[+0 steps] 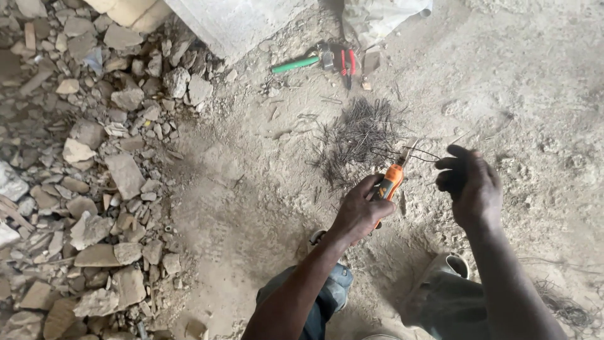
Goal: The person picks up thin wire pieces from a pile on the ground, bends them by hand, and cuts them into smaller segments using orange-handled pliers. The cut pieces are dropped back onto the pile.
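My left hand (362,211) grips an orange-handled cutter (391,181), its tip pointing up and right. My right hand (469,186) is closed on a bundle of thin dark wire (409,153), whose ends stick out to the left toward the cutter's tip. Just beyond both hands, a heap of short cut wire pieces (358,135) lies on the dusty ground. My knees show at the bottom of the view.
Broken stone rubble (88,164) covers the left side. A green-handled tool (296,64) and red-handled pliers (347,63) lie near a concrete block (233,22) at the top. Tangled wire (566,308) lies at the lower right.
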